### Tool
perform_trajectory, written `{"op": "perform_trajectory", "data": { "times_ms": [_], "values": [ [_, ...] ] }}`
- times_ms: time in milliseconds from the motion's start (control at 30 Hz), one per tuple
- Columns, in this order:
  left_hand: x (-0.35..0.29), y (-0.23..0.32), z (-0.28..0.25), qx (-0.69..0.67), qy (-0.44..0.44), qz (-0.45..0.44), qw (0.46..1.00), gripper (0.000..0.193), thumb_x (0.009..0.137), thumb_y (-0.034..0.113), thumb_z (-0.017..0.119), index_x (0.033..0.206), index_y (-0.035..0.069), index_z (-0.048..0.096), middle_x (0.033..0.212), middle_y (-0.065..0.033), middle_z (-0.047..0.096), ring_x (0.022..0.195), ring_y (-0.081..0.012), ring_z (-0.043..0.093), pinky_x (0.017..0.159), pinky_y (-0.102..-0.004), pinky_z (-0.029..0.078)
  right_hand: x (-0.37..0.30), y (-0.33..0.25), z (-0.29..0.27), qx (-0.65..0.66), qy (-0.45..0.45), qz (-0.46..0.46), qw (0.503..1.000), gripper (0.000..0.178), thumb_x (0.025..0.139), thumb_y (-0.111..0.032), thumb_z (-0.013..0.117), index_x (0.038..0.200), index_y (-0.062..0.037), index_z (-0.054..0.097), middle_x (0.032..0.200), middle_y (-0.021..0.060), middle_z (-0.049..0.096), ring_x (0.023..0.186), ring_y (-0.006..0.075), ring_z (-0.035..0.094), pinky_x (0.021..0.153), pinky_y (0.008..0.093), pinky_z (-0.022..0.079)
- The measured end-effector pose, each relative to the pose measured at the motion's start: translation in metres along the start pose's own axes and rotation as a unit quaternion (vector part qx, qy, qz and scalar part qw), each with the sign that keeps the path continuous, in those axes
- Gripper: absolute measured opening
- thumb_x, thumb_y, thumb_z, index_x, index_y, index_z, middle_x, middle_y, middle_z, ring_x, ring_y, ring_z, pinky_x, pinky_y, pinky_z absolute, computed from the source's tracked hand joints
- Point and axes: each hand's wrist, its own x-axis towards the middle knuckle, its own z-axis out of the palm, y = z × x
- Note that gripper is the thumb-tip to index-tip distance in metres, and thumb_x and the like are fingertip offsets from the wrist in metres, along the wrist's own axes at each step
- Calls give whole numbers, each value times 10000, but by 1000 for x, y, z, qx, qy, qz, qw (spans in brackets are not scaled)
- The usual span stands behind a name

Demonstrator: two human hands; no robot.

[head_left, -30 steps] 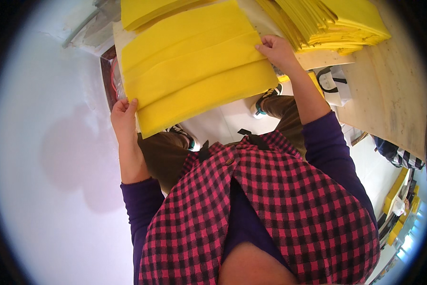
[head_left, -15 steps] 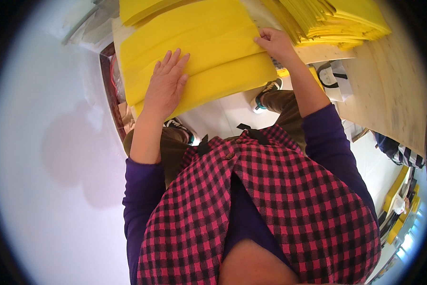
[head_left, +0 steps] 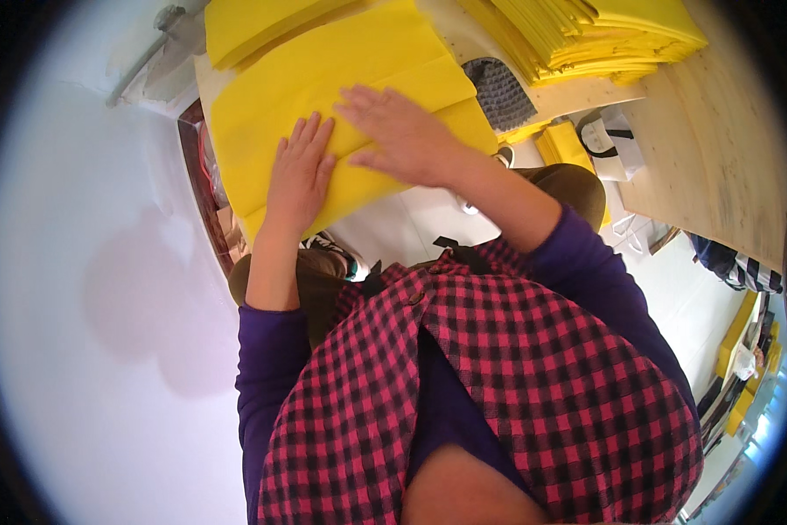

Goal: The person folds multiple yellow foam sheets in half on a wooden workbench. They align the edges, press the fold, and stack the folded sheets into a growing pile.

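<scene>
A flat yellow fabric piece [head_left: 323,74] with a fold line across it lies on the table before me, its near edge jutting past the table toward my knees. My left hand [head_left: 299,175] rests palm down on its near left part, fingers stretched out. Just right of it, my right hand [head_left: 398,131] is over the middle of the fabric with fingers spread and a little blurred; whether it touches the fabric, I cannot tell. Neither hand holds anything. My right forearm covers part of the near right edge.
Folded yellow fabric pieces [head_left: 603,44] are piled at the far right on a wooden tabletop [head_left: 717,140]. Another yellow stack [head_left: 262,31] lies at the far left. Beside the fabric sits a grey textured cloth [head_left: 498,94]. A white bag [head_left: 616,144] stands below the right tabletop; a white wall [head_left: 78,262] is at left.
My right hand has let go of the fabric's right edge and moved left to its middle, beside my left hand. The grey textured cloth has come into fuller view.
</scene>
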Motion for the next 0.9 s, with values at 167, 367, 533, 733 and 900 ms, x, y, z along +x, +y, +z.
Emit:
{"op": "perform_trajectory", "data": {
  "times_ms": [167,367,533,733,900],
  "values": [
    [-3,-1,-2,9,-9,-3,1000,482,937,226,486,1403,132,400,1476,-117,346,1369,-320,301,1110,-495,221,-2,3,13,-80,-113,85,987,751,918,-542,408,1445,-26,272,1523,139,235,1424,237,177,1155,414,123],
    [-17,-13,-8,67,-1,-68,995,494,958,306,445,1422,151,378,1486,-87,338,1383,-277,289,1124,-479,181,-28,37,-7,-141,-92,115,979,745,924,-507,425,1442,-1,251,1521,161,224,1423,277,168,1144,451,137],
    [-25,-26,-19,68,2,-101,993,505,966,346,428,1424,139,371,1479,-85,353,1388,-263,282,1130,-467,165,-34,39,-12,-143,-80,124,979,737,927,-501,426,1432,11,261,1512,174,236,1413,294,192,1134,471,156],
    [-4,-7,-33,111,2,-80,991,499,941,312,488,1392,115,406,1460,-106,374,1373,-274,305,1130,-467,189,-21,41,-24,-113,-84,144,980,662,932,-474,434,1378,12,373,1477,174,315,1393,292,243,1132,454,174],
    [18,15,-23,34,-20,10,999,495,923,276,524,1378,112,423,1458,-111,373,1366,-285,313,1127,-467,211,-25,41,-44,38,115,164,979,448,904,-300,565,1202,32,520,1244,158,544,1161,304,511,983,429,394]
  ]
}}
